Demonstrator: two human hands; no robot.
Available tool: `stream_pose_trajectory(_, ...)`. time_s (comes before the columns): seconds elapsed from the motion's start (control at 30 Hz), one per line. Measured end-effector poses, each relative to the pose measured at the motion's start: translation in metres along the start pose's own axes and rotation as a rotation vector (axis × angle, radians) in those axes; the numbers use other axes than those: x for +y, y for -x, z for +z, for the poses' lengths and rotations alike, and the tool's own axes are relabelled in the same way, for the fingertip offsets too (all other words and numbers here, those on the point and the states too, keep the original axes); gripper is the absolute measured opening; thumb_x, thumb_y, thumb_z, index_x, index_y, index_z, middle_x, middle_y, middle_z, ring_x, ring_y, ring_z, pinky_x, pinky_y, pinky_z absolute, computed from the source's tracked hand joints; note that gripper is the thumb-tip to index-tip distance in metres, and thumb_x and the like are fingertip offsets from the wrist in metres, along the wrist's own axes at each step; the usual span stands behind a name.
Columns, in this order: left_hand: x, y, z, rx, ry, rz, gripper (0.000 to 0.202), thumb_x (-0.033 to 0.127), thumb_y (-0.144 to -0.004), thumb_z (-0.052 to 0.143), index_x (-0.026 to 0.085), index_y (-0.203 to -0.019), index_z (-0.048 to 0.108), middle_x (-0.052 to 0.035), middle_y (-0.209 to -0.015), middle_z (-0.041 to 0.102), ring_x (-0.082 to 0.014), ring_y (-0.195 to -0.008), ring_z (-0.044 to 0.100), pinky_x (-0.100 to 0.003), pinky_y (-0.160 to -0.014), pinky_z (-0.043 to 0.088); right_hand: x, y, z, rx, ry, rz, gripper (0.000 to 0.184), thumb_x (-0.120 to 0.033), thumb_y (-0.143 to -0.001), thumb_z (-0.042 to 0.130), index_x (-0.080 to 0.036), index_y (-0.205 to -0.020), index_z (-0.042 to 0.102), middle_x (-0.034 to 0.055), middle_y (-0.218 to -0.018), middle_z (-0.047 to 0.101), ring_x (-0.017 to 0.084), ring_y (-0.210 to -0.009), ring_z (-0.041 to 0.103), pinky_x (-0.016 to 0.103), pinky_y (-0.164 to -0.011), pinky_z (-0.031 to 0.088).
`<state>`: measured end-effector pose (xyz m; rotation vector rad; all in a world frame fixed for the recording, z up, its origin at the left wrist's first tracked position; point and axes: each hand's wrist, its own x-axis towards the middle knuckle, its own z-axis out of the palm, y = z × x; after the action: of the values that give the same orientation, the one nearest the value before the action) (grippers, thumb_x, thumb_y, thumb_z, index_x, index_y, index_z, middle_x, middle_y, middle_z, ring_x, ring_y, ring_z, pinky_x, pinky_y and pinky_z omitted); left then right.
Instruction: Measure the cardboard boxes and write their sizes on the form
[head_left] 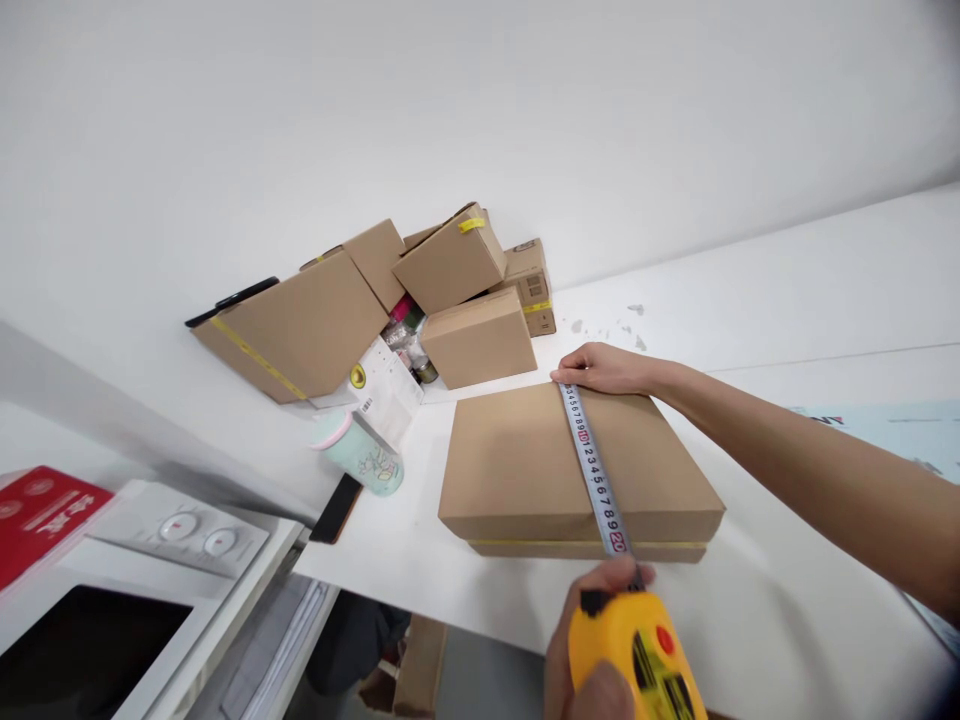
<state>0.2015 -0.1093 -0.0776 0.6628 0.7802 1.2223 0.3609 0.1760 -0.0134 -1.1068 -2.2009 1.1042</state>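
Observation:
A closed brown cardboard box (510, 460) lies flat on the white table. The blade of a tape measure (589, 460) stretches across its top, from the far edge to just past the near edge, with a red 20 close to the near side. At the bottom of the view my left hand (581, 640) is wrapped round the yellow tape measure case (637, 655), which has a red button. My right hand (600, 368) reaches in from the right and pinches the blade's end at the box's far edge; its fingertips are partly hidden.
Several cardboard boxes (480, 340) stand against the wall, one with a black item on top. A mint tumbler (364, 455) with a pink lid leans in view near the table's left edge. Lower left is a white microwave (135, 590) with a red package (45, 520) on it.

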Motion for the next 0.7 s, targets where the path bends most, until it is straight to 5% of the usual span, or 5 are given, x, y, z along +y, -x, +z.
stream_pose_trajectory(0.13,0.006,-0.018,0.003,-0.045,0.063,-0.021,0.082,0.069,-0.073,0.076,0.029,-0.142,0.059,-0.0144,-0.161,0.040,-0.0338,-0.092,0.075,-0.052,-0.076,0.064,-0.001,0.000,0.001,0.009,0.006,0.009,0.054,-0.067,-0.080,0.063,-0.022,-0.060,0.042,-0.0023,-0.063,0.045,0.015,-0.061,0.042,0.030,-0.059,0.034)
stream_pose_trajectory(0.2,0.008,-0.023,0.001,-0.053,0.069,-0.020,0.080,0.067,-0.075,0.076,0.028,-0.143,0.059,-0.0149,-0.162,0.038,-0.0325,-0.089,0.075,-0.051,-0.071,0.065,-0.001,0.000,0.001,0.014,0.004,0.009,0.053,-0.066,-0.080,0.064,-0.022,-0.059,0.041,-0.0025,-0.063,0.044,0.015,-0.061,0.041,0.031,-0.060,0.034)
stream_pose_trajectory(0.43,0.007,-0.024,-0.001,-0.042,0.005,-0.025,0.076,0.063,-0.074,0.079,0.024,-0.137,0.065,-0.0169,-0.153,0.050,-0.0172,-0.063,0.069,-0.040,-0.061,0.062,0.001,0.000,0.001,0.010,0.024,-0.016,0.053,-0.064,-0.083,0.062,-0.022,-0.060,0.039,-0.0025,-0.065,0.042,0.015,-0.062,0.039,0.030,-0.060,0.032)
stream_pose_trajectory(0.7,0.017,-0.011,0.011,0.008,-0.127,0.059,0.061,0.060,-0.071,0.083,0.019,-0.116,0.074,-0.0100,-0.100,0.072,-0.0217,-0.080,0.065,-0.032,-0.074,0.055,-0.003,0.002,0.001,0.008,0.027,-0.002,0.054,-0.063,-0.084,0.062,-0.022,-0.059,0.038,-0.0019,-0.064,0.042,0.015,-0.061,0.040,0.031,-0.060,0.033)
